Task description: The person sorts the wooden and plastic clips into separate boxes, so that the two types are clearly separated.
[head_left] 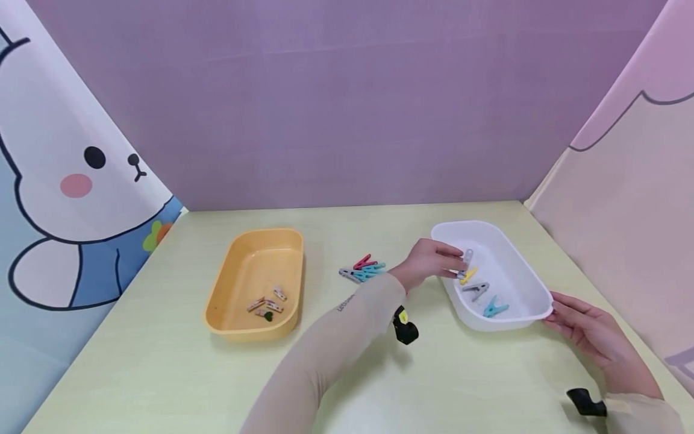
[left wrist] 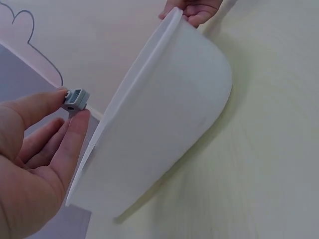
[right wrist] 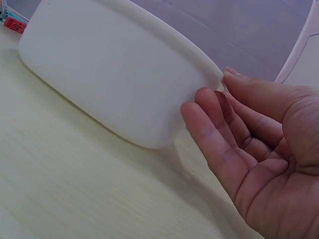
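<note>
My left hand (head_left: 428,262) reaches over the left rim of a white plastic basin (head_left: 520,283). Between thumb and fingertip it pinches a grey clothespin (left wrist: 76,99). Inside the basin lie a yellow clothespin (head_left: 468,276), a grey one (head_left: 477,290) and a teal one (head_left: 495,307). At the basin's near right corner, my right hand (head_left: 588,328) grips the rim, thumb on top and fingers underneath, as the right wrist view shows. The left wrist view looks at the basin's outer wall, so its contents are hidden there.
A yellow-orange basin (head_left: 295,322) stands to the left, with several small wooden-looking clips (head_left: 273,305) in it. Between the basins, a small pile of clothespins in red, teal and grey (head_left: 368,269) lies on the pale table (head_left: 434,386). A purple backdrop (head_left: 352,120) rises behind.
</note>
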A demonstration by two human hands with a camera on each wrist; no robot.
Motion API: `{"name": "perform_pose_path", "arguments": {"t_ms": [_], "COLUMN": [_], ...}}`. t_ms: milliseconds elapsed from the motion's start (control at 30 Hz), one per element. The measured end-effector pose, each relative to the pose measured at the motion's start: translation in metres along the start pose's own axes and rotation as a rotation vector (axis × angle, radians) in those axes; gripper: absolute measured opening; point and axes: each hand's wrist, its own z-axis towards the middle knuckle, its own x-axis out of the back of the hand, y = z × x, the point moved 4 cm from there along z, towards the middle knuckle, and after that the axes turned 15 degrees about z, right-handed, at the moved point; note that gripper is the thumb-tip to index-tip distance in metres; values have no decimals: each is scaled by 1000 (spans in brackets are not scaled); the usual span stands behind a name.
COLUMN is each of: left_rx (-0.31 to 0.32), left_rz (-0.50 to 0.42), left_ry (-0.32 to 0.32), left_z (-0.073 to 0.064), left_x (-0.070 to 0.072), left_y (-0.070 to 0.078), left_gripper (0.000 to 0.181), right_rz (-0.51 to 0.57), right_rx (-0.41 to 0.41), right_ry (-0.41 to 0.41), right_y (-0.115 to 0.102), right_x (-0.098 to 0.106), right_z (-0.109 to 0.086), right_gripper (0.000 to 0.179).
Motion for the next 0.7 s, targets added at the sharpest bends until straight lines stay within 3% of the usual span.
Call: {"name": "perform_pose_path", "arguments": {"t_ms": [400, 567, 700], "left_rx": [22, 53, 69], "left_rz": [4, 117, 276], "left_ry": [24, 24, -4], "left_z": [8, 6, 4], "left_x": [-32, -40, -43], "left_y": [-1, 5, 10], "left_gripper": [19, 20, 20], "right_rz": [19, 20, 15], "right_rx": [1, 5, 4], "right_ry": [5, -1, 3], "right_y": [1, 0, 0], "right_x": [2, 3, 2], "right_z": [-1, -1, 0], "right_gripper": [47, 46, 45]}}
